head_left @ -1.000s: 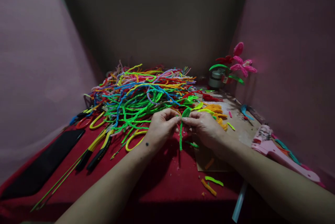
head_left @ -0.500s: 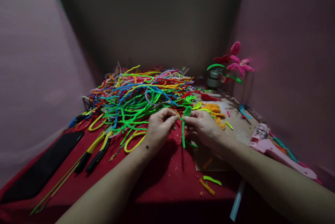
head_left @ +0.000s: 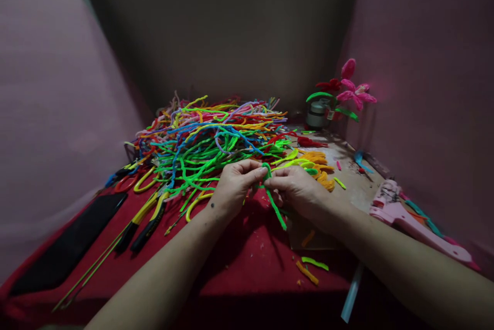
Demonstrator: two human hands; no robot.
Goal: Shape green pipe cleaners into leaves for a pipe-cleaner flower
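Note:
A green pipe cleaner (head_left: 276, 210) is pinched between my two hands over the red cloth, its loose end slanting down to the right. My left hand (head_left: 240, 181) grips its upper part with thumb and forefinger. Just below and to the right, the fingers of my right hand (head_left: 294, 186) close on the same piece. A bend of green shows above the fingertips; the rest of its shape is hidden by them. Behind my hands lies a big heap of coloured pipe cleaners (head_left: 208, 139), with green ones nearest to my left hand.
Left of my arms are yellow-and-black pliers (head_left: 146, 222), thin green sticks (head_left: 96, 265) and a black flat object (head_left: 69, 242). To the right lie orange pieces (head_left: 322, 180) and a pink glue gun (head_left: 420, 232) with a glue stick (head_left: 352, 294). Pink pipe-cleaner flowers (head_left: 357, 94) stand behind.
The green leaf-shaped loop that stood up between my fingers is now mostly hidden by them. The hanging end has swung from straight down to a slant toward the right.

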